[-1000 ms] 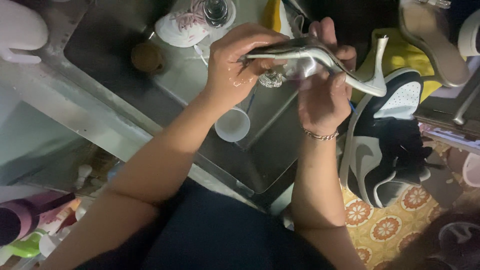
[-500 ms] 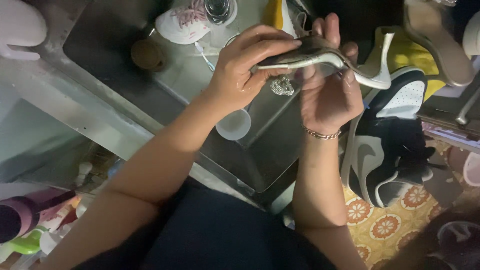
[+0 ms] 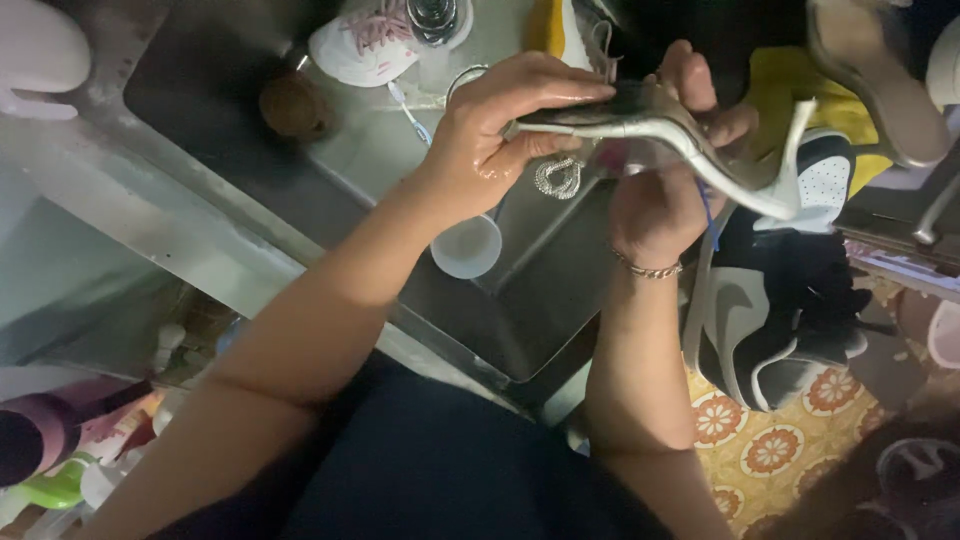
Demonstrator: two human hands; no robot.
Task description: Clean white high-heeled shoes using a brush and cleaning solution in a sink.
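Both hands have tilted the silver high-heeled shoe (image 3: 650, 125) slightly, its heel now pointing further down to the right, above the metal sink (image 3: 520, 300).

Left hand (image 3: 505, 130) has its fingers (image 3: 560, 90) curled shut over the sole; right hand (image 3: 665, 185) grips the shoe from below, fingers closed around it. Skin looks wet, so I judge the shoe could slip and drop onto the white cup (image 3: 466, 246), or the rhinestone ornament (image 3: 560, 178) could snag.
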